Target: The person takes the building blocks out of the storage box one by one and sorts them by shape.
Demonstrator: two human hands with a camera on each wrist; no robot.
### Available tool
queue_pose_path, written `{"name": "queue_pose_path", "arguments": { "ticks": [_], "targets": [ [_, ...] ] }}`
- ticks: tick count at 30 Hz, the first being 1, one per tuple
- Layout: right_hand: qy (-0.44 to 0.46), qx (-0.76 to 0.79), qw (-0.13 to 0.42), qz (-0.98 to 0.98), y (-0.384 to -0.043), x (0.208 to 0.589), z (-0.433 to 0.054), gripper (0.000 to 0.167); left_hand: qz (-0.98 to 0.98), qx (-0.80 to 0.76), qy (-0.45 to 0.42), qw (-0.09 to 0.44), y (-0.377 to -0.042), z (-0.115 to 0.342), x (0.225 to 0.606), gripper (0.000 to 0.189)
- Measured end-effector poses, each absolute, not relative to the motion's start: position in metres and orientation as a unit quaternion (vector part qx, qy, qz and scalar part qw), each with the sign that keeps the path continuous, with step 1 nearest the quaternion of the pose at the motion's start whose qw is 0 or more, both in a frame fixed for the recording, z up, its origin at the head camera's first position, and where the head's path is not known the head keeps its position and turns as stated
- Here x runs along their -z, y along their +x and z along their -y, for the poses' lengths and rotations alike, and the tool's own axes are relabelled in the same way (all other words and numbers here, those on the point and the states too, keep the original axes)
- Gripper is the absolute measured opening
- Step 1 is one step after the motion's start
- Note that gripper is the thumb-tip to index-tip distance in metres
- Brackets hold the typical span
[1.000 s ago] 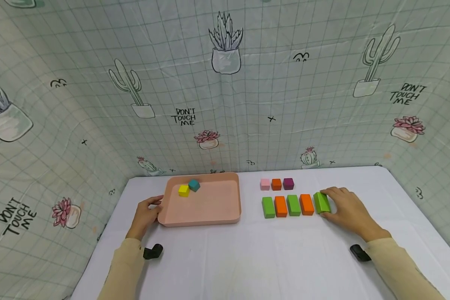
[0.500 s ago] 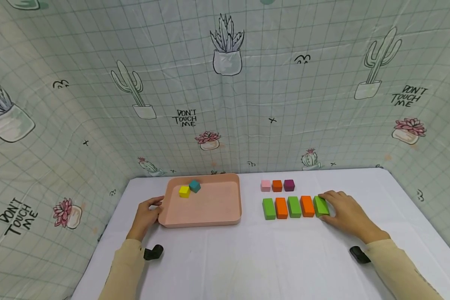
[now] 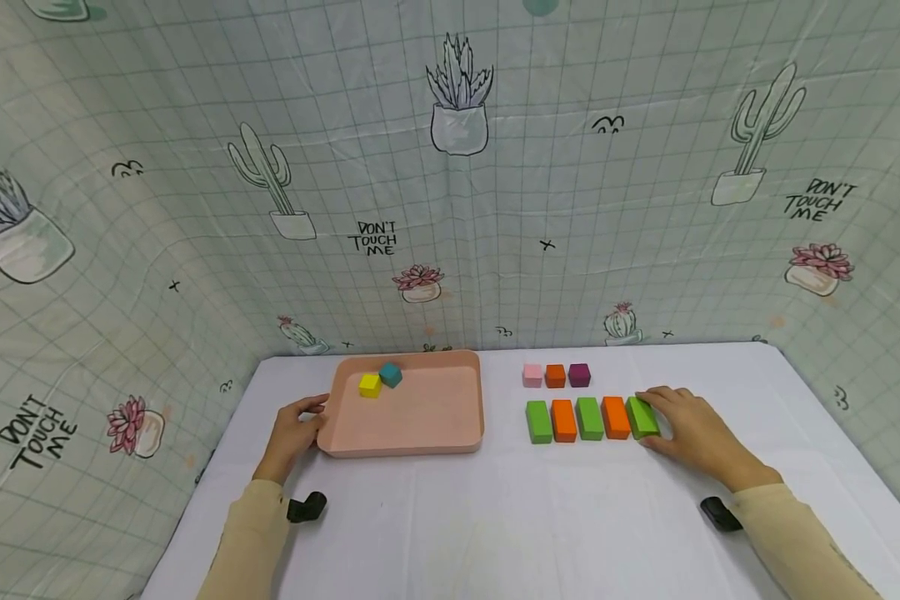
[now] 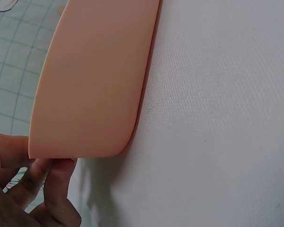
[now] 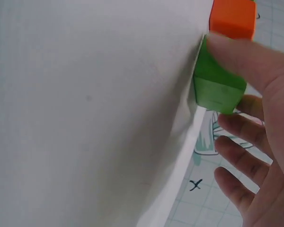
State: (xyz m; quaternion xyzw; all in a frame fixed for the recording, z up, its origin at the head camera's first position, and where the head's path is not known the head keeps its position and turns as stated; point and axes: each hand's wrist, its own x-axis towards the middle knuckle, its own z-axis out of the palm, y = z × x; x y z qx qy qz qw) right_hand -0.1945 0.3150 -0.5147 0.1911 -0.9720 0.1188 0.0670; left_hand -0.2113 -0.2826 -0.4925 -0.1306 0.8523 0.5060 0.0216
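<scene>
In the head view, my right hand (image 3: 693,429) pinches a green block (image 3: 642,417) by its near and far ends. That block is slightly slanted at the right end of a row, next to an orange block (image 3: 616,417). The row continues left with a green block (image 3: 589,418), an orange block (image 3: 564,421) and another green block (image 3: 538,422). My left hand (image 3: 291,433) touches the left end of a pink tray (image 3: 405,429); the left wrist view shows bent fingers (image 4: 59,184) against its outer wall. A yellow cube (image 3: 370,385) and a teal cube (image 3: 391,375) sit in the tray.
Behind the block row stand a pink cube (image 3: 532,376), an orange cube (image 3: 555,376) and a purple cube (image 3: 579,375). A white cloth covers the table (image 3: 450,525). Patterned curtains (image 3: 495,192) rise along its back and sides.
The right hand has shifted the slanted green block slightly left, up against its orange neighbour. The left hand stays at the tray. The head view has tilted up a little.
</scene>
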Motion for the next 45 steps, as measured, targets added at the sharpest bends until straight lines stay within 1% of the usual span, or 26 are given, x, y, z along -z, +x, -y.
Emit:
{"name": "queue_pose_path", "arguments": {
  "ticks": [5, 13, 17, 23, 31, 36, 45],
  "targets": [
    [0.191, -0.124, 0.091, 0.969, -0.192, 0.508, -0.315, 0.078, -0.856, -0.501, -0.127, 0.018, -0.211, 0.282, 0.494, 0.043],
    [0.233, -0.151, 0.181, 0.943, -0.194, 0.489, -0.299, 0.068, -0.857, -0.500, -0.124, 0.015, -0.211, 0.279, 0.490, 0.042],
    [0.256, -0.157, 0.204, 0.932, -0.198, 0.481, -0.283, 0.062, -0.857, -0.498, -0.127, 0.018, -0.212, 0.278, 0.488, 0.043],
    [0.280, -0.161, 0.194, 0.926, -0.206, 0.473, -0.254, 0.057, -0.860, -0.493, -0.130, 0.016, -0.213, 0.279, 0.492, 0.043],
    [0.312, -0.159, 0.163, 0.922, -0.219, 0.468, -0.219, 0.051, -0.866, -0.485, -0.124, 0.007, -0.211, 0.280, 0.493, 0.042],
    [0.325, -0.152, 0.143, 0.923, -0.227, 0.465, -0.197, 0.051, -0.867, -0.482, -0.127, 0.005, -0.210, 0.280, 0.492, 0.042],
    [0.368, -0.143, 0.149, 0.907, -0.241, 0.453, -0.156, 0.049, -0.863, -0.491, -0.120, 0.005, -0.211, 0.281, 0.489, 0.042]
  ]
}}
